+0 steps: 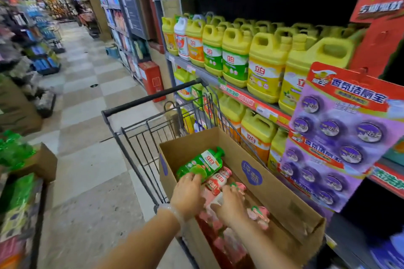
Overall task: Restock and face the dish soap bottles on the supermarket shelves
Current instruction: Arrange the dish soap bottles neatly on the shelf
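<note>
The green dish soap bottle (202, 162) is lying tilted at the far end of the cardboard box (284, 194), cap pointing toward the shelf. The left hand (187, 195) is grasping its base. Just beside it, the right hand (229, 204) is gripping a pink-and-white bottle (218, 181) among other pink bottles (259, 216). The box is sitting in a wire shopping cart (140, 137), parked beside shelves carrying yellow jugs (264, 70).
</note>
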Demonstrator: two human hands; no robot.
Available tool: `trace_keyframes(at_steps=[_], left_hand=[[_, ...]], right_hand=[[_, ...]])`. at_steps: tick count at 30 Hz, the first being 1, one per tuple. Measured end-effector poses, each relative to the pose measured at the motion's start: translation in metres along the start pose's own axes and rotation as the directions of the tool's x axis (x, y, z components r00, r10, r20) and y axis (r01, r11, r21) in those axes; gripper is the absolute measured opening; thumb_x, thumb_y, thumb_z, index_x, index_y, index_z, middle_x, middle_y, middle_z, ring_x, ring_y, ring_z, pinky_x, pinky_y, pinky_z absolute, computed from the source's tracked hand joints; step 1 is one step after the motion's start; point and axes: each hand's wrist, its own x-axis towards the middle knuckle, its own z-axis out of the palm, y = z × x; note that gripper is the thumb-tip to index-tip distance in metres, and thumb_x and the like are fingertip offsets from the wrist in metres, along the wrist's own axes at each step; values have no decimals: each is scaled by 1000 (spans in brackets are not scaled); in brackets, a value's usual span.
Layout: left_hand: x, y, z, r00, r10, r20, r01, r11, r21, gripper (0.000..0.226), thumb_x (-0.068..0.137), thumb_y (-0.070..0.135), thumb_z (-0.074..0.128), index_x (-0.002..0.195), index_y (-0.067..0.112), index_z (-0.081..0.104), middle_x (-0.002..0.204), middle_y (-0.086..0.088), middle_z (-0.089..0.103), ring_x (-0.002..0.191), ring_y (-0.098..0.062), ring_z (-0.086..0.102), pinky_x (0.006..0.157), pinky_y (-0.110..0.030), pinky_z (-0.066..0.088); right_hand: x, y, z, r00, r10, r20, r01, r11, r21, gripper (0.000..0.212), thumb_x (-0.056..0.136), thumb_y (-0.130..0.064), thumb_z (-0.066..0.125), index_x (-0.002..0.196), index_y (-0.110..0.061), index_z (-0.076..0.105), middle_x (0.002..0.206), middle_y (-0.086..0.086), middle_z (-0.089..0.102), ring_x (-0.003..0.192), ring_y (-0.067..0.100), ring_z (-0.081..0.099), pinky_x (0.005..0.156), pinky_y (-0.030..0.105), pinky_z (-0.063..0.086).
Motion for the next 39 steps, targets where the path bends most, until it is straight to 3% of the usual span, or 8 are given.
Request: trace_keyframes(at_steps=[7, 11, 15, 19, 24, 30, 34, 39], left_hand=[[90, -35, 7, 984, -47, 174, 42, 999, 33, 70, 87, 46, 57, 143, 15, 29, 142, -8, 37, 133, -26, 34, 112, -34, 29], [164, -56, 23, 954, -10, 300, -12, 997, 74, 73, 81, 39, 65, 140, 12, 31, 140, -9, 37, 133, -27, 33, 111, -34, 30], [236, -84, 50, 896, -47, 441, 6, 995, 96, 66, 85, 43, 58, 137, 11, 32, 140, -10, 36, 134, -29, 31, 111, -39, 31], [286, -107, 69, 831, -100, 547, 71, 995, 75, 65, 88, 41, 57, 136, 5, 31, 139, -13, 36, 132, -33, 35, 108, -39, 33], [327, -115, 84, 754, -45, 656, 99, 994, -46, 66, 85, 39, 64, 131, 0, 40, 131, -13, 47, 127, -29, 46, 99, -33, 40], [336, -124, 107, 656, -72, 752, 263, 955, -138, 61, 66, 20, 82, 123, 12, 60, 119, -7, 65, 109, -19, 63, 93, -32, 52], [333, -119, 103, 665, -129, 736, 324, 937, -128, 79, 71, 13, 79, 136, 5, 36, 135, -13, 48, 125, -29, 49, 104, -36, 43], [316, -120, 80, 658, -137, 740, 341, 931, -130, 93, 61, 10, 85, 135, 3, 27, 131, -10, 51, 122, -27, 50, 101, -34, 44]], right_hand=[[72, 11, 25, 986, 149, 76, -157, 980, 121, 72, 89, -15, 59, 148, -14, 19, 154, 6, 25, 141, 24, 26, 114, 38, 27], [131, 9, 39, 960, 271, 75, -281, 939, 199, 60, 84, -28, 65, 137, -17, 39, 144, 8, 42, 133, 24, 40, 107, 35, 37], [189, -1, 59, 923, 378, 73, -379, 856, 352, 48, 85, -36, 64, 125, -15, 48, 125, 3, 59, 115, 21, 55, 84, 26, 44], [241, -12, 86, 857, 489, 163, -491, 678, 547, 41, 89, -27, 62, 123, -15, 44, 120, 0, 60, 105, 19, 58, 83, 23, 45], [293, 3, 126, 777, 573, 259, -541, 399, 741, 46, 81, -38, 69, 120, -21, 52, 115, -1, 65, 109, 22, 61, 100, 40, 48], [313, 4, 129, 721, 552, 418, -492, -16, 870, 30, 77, -12, 75, 104, -16, 64, 110, 9, 70, 103, 28, 65, 96, 50, 49], [308, 1, 135, 693, 567, 445, -463, -122, 878, 44, 68, -10, 81, 108, -16, 64, 108, 7, 71, 102, 27, 65, 95, 50, 50], [278, -10, 126, 726, 543, 422, -361, -222, 906, 48, 73, 4, 73, 115, -11, 57, 102, 10, 71, 81, 24, 70, 57, 35, 57]])
